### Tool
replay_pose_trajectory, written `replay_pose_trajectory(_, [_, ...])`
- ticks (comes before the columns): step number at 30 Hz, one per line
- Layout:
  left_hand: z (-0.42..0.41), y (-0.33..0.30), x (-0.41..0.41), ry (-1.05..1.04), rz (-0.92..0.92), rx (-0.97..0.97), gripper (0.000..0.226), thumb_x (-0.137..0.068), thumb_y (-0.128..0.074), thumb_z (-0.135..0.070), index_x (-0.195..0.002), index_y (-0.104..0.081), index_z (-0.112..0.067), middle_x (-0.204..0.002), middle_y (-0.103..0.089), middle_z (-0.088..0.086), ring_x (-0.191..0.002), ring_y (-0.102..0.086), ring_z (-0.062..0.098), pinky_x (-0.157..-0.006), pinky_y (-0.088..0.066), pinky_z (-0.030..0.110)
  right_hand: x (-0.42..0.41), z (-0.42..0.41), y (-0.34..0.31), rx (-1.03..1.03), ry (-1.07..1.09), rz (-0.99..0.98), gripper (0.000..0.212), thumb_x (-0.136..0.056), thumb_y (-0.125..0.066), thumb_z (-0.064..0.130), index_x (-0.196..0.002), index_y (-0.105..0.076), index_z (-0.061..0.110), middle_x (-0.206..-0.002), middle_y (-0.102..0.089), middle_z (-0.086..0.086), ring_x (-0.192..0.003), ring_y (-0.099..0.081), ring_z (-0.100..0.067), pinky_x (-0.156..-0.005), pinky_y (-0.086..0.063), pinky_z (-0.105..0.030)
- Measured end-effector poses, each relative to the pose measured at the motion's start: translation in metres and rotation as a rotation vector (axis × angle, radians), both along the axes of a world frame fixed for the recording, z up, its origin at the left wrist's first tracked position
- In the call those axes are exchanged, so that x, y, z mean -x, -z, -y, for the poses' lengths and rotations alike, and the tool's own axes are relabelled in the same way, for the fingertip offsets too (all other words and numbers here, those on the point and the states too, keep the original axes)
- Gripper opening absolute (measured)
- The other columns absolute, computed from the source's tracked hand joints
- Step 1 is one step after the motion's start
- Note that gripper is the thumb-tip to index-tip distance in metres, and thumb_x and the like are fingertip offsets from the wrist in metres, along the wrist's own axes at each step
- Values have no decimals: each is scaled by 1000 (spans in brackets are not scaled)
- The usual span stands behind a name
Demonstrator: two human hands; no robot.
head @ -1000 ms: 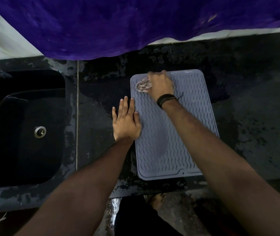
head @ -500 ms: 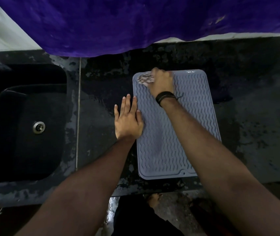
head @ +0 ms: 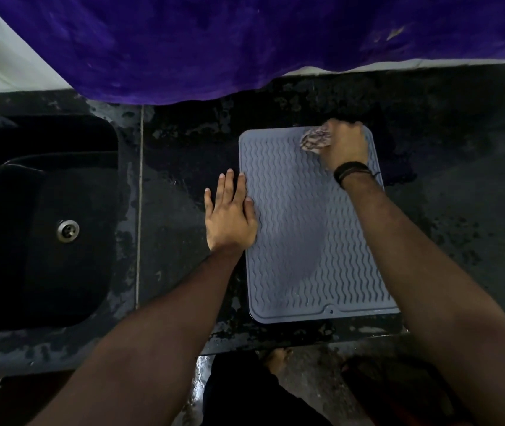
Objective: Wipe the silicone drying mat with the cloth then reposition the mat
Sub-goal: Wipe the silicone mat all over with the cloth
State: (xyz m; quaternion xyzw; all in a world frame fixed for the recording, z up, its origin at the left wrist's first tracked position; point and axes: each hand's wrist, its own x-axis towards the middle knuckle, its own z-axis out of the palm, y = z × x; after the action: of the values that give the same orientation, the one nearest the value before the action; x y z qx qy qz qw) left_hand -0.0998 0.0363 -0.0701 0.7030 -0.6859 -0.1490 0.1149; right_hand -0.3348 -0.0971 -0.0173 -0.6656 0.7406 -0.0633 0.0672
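Note:
A grey silicone drying mat [head: 294,229] with wavy ridges lies flat on the dark countertop [head: 177,167]. My right hand [head: 345,146] grips a small patterned cloth [head: 315,140] and holds it against the mat's far right corner. My left hand [head: 229,213] lies flat with straight fingers on the mat's left edge, partly on the counter. A smoother, darker patch shows in the mat's middle.
A black sink [head: 45,222] with a metal drain [head: 68,230] is set into the counter at the left. A purple fabric [head: 245,41] hangs over the back wall. The counter's front edge runs just below the mat; a bare foot [head: 279,359] stands on the floor below.
My right hand has slid the cloth along the mat's far edge from the left corner to the right corner. The left hand stays flat on the mat's left edge.

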Motion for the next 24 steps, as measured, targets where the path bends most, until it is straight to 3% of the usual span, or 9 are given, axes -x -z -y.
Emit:
replay_pose_trajectory(6, [0, 1, 0, -2, 5, 1, 57, -107, -28, -33, -163, -18, -22, -170, -10, 1, -157, -2, 17, -127, 1, 48, -27, 1, -5, 24, 189, 106, 37, -83, -72, 20, -115, -61, 5, -111, -66, -20, -106, -59, -35, -78, -52, -37])
replay_pose_trajectory(14, [2, 1, 0, -3, 29, -3, 61, -103, -23, -36, -162, -21, -22, -170, -11, 0, -157, -3, 16, -127, -1, 47, -131, -11, -11, 40, -209, 107, 33, -83, -64, 4, -114, -60, 10, -109, -66, -12, -111, -52, -31, -80, -50, -38])
replay_pose_trajectory(19, [0, 1, 0, -9, -4, 16, 60, -104, -27, -36, -162, -23, -22, -170, -14, 1, -157, -5, 17, -127, 0, 47, -60, -3, -7, 19, -160, 49, 32, -82, -61, 5, -113, -61, 10, -109, -66, -13, -110, -51, -34, -79, -52, -39])
replay_pose_trajectory(24, [0, 2, 1, -19, -5, 8, 58, -106, -30, -33, -162, -20, -23, -170, -12, 1, -157, -4, 17, -127, 1, 47, 38, -1, -2, 16, 109, -42, 28, -83, -67, 13, -109, -62, 7, -106, -66, -19, -106, -52, -38, -74, -51, -41])
